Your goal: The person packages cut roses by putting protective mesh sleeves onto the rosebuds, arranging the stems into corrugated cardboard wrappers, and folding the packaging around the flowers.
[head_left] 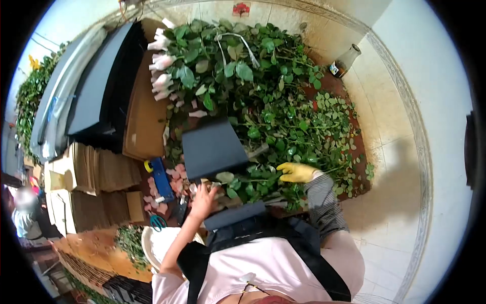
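Bare and bent at the fingers, my left hand is closed around something pale at the near edge of a dark grey sheet; its grip is partly hidden. My right hand, in a yellow glove, has thumb and fingers apart over leafy green stems. A stem with leaves runs between the two hands. Pale pink wrapped flower heads lie at the far left of a large heap of leafy stems. A dark rolled piece rests against my waist.
A blue tape dispenser, pink petals and teal scissors lie to the left. Beyond them stand cardboard stacks and dark sheets. A glass bottle is at the back right. A white bucket sits near my left arm.
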`<state>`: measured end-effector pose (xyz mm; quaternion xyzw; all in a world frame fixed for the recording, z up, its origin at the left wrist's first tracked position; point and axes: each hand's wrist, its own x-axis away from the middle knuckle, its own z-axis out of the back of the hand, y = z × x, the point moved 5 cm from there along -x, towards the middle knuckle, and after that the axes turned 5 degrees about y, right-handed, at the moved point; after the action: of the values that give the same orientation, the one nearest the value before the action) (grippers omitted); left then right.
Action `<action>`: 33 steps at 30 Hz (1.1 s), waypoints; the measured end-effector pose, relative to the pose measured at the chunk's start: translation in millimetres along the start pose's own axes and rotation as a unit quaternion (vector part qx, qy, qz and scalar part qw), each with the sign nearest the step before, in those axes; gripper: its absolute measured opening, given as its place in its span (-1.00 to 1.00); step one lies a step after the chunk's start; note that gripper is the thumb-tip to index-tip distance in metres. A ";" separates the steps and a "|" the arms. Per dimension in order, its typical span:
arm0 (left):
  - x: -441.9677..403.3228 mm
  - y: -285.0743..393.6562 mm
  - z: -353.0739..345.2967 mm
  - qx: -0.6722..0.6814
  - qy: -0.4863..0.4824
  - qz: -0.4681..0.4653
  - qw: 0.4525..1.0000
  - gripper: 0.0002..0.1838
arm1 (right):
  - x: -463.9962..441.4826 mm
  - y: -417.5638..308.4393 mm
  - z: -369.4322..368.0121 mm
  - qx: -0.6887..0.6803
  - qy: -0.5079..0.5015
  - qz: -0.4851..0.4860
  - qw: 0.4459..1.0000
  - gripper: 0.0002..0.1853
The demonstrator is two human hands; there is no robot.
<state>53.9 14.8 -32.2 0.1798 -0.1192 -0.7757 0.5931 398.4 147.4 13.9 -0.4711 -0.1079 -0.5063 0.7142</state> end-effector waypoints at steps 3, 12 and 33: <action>1.7 -6.5 -2.4 0.035 -0.033 0.038 0.998 -0.22 | -13.5 -55.5 77.6 -0.032 0.157 0.081 0.984 -0.40; 9.0 -11.1 -9.8 0.178 0.027 0.099 0.979 -0.21 | -191.0 -242.0 337.5 0.088 0.671 0.278 0.682 -0.56; 4.5 -7.6 -7.3 0.140 0.011 0.107 0.984 -0.19 | -188.2 -95.6 50.1 0.325 0.316 0.085 0.887 -0.78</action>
<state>49.3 12.7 -42.6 0.2556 -0.2390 -0.6815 0.6427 248.4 299.5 -24.3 -0.0351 0.0058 -0.5021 0.8641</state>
